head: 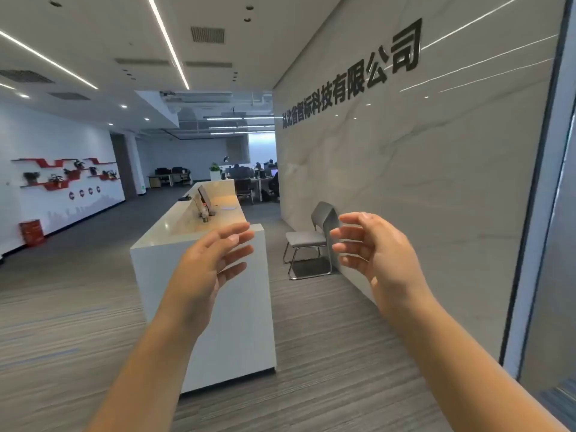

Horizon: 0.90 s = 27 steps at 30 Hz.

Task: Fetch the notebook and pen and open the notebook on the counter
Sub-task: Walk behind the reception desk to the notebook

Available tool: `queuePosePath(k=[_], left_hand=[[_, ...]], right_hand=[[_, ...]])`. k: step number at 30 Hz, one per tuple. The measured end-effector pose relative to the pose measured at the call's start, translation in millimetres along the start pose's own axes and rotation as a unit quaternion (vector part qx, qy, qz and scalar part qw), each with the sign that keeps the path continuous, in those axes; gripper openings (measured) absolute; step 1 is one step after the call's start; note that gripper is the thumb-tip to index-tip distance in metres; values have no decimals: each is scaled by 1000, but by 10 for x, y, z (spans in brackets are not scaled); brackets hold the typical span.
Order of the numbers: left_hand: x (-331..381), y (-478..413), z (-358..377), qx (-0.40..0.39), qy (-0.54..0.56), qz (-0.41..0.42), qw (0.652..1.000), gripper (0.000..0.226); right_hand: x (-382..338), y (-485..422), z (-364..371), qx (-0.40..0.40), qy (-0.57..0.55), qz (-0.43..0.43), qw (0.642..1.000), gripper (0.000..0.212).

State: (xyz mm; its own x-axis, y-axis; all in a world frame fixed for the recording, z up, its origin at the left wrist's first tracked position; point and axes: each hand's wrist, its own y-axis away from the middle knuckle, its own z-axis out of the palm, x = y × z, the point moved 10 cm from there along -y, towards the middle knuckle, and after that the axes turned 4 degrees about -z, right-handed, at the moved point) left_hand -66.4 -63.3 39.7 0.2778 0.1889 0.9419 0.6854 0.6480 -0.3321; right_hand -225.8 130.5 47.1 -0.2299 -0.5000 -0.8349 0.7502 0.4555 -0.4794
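A long white reception counter (162,235) runs away from me in the middle of the view, its near end panel straight ahead. My left hand (208,263) is raised in front of that panel, fingers spread, holding nothing. My right hand (371,247) is raised to the right of the counter, fingers apart, empty too. A flat pale item that may be the notebook (228,208) lies far along the lower desk surface; it is too small to be sure. No pen can be made out.
A grey chair (307,238) stands against the marble wall (420,188) right of the counter. A monitor (204,194) and small items sit on the desk. A red crate (31,232) is at the far left wall. Striped carpet surrounds the counter.
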Motion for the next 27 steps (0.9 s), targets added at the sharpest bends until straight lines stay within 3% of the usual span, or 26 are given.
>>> queuePosePath(k=[13,20,27], left_hand=[[-900,-2927,684,-8,23,10,1000,30],[-1438,-4460,1292,-29,28,14,999,27],[-2074,-5869,1977,6,40,22,999,25]], right_hand=[[1389,-2797,-249,13,1,-11,1000,30],[2170,-4224,-788,41,8,-21,999,29],[2869,-5755,-1377,11,12,-44,999,30]])
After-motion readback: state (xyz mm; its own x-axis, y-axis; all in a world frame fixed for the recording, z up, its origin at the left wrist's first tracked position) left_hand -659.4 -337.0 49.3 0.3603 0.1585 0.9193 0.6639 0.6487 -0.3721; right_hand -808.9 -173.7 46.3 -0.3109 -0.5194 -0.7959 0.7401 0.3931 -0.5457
